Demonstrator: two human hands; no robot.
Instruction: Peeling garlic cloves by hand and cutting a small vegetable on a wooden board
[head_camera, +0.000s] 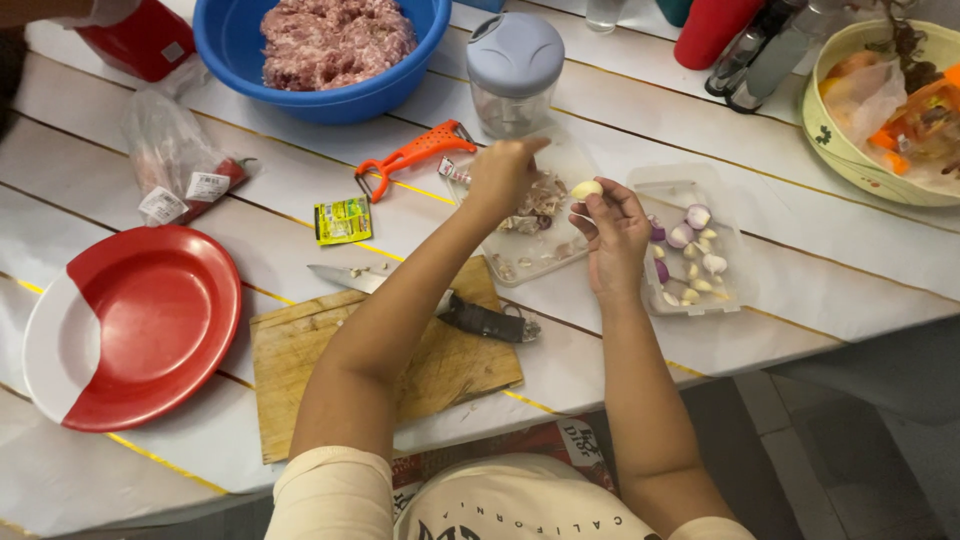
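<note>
Right hand (615, 235) is pinching a peeled garlic clove (586, 188) at its fingertips, just over the clear tray (690, 300) of shallots. Left hand (500, 172) sits just left of it, fingers curled shut over the peel tray (530, 262); can't tell if it's holding anything. Knife (440, 300) lies on the cutting board (300, 360), nearer.

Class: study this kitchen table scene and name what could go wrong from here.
The knife lies on the cutting board right beneath the left forearm, so lowering that arm might meet the blade. The peeled garlic clove is pinched only at the right hand's fingertips and could slip. Skins may scatter beyond the clear tray under the left hand.
</note>
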